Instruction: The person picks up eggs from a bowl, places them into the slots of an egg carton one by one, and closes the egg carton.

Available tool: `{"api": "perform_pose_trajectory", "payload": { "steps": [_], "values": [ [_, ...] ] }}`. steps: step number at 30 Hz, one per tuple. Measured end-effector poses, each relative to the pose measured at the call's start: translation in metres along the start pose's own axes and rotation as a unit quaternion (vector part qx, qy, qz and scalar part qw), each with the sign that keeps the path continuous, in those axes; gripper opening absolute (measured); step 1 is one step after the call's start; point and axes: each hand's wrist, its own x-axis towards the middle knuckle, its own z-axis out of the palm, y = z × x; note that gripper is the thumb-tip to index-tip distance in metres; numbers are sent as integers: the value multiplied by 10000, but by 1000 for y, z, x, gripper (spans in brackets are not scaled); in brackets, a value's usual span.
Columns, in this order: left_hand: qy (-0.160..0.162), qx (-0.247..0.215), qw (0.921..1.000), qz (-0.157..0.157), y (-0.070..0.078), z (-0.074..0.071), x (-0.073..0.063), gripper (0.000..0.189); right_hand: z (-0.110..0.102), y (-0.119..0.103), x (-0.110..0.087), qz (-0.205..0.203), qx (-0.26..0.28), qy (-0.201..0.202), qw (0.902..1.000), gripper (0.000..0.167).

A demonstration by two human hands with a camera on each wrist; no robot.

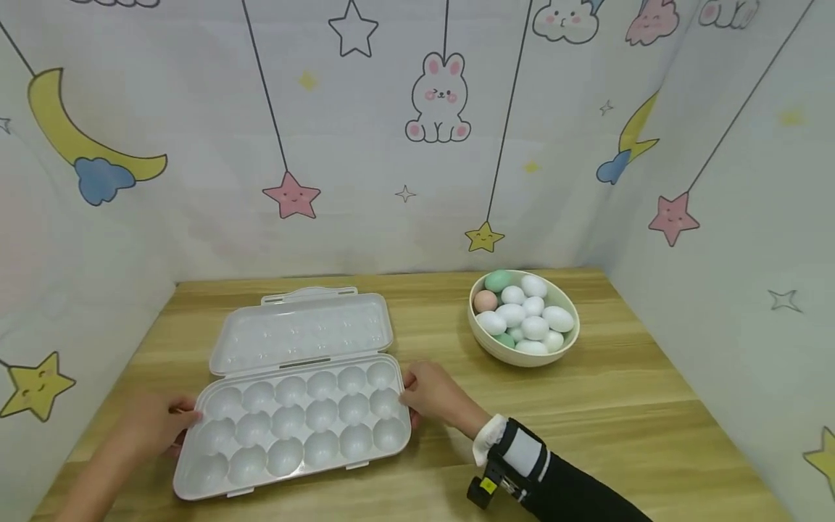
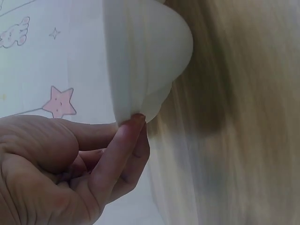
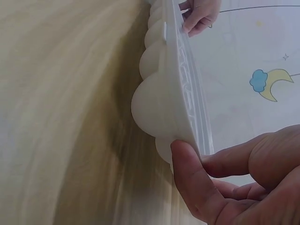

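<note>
The white egg tray lies in the left near part of the table, a little turned, so that its right end is farther than its left end. It has eighteen round cups, in three rows of six, and its corners are rounded. Its lid is opened flat toward the far side, and it looks thin and rather translucent, with rows of shallow dimples.

The left hand pinches the rim at the left end between thumb and bent fingers; the right hand holds the right end in the same narrow manner. The right forearm comes from the right near side, in a black sleeve with a white cuff at the wrist.

From the side, the cups bulge below the rim like smooth half-balls, and soft shadow falls on the wood grain, which runs in yellow-brown streaks. At the far right stands a cream bowl, round and smooth, heaped with eggs, mostly white, some green, one pinkish.
</note>
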Motion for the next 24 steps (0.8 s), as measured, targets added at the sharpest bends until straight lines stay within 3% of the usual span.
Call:
{"api": "perform_pose_trajectory", "payload": {
  "steps": [13, 24],
  "values": [
    [29, -282, 9995, -147, 31, 28, -12, 19, -18, 22, -39, 9, 375, 52, 9993, 6],
    [17, -513, 9987, -15, 57, 50, -14, 20, -39, 37, -68, 159, 443, 79, 9989, 7]
  ]
}}
